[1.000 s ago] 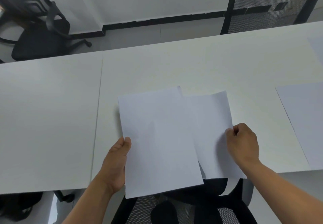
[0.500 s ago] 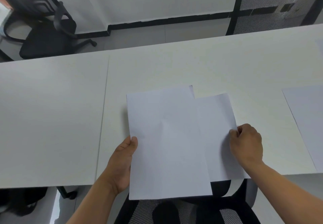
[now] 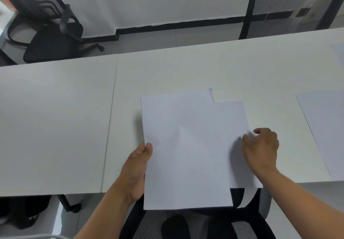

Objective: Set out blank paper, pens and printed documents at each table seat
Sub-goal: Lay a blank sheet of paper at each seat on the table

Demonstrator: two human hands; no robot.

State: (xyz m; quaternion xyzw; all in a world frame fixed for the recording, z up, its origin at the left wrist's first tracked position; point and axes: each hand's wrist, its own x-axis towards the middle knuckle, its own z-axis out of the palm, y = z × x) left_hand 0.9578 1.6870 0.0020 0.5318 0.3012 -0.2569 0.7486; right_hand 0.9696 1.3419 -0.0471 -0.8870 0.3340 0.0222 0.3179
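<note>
My left hand grips the left edge of a stack of blank white sheets, held over the near edge of the white table. My right hand pinches the right edge of a single blank sheet that slides out from under the stack toward the right and rests low on the table. Another blank sheet lies flat on the table at the right. No pens or printed documents show.
A black mesh chair stands under the table edge right below my hands. A second mesh chair faces me across the table at the back right. A black swivel chair stands at the back left by the wall.
My right hand has drawn the single sheet a little out to the right and lower onto the table, blurred with motion. The stack in my left hand stays about where it was.
</note>
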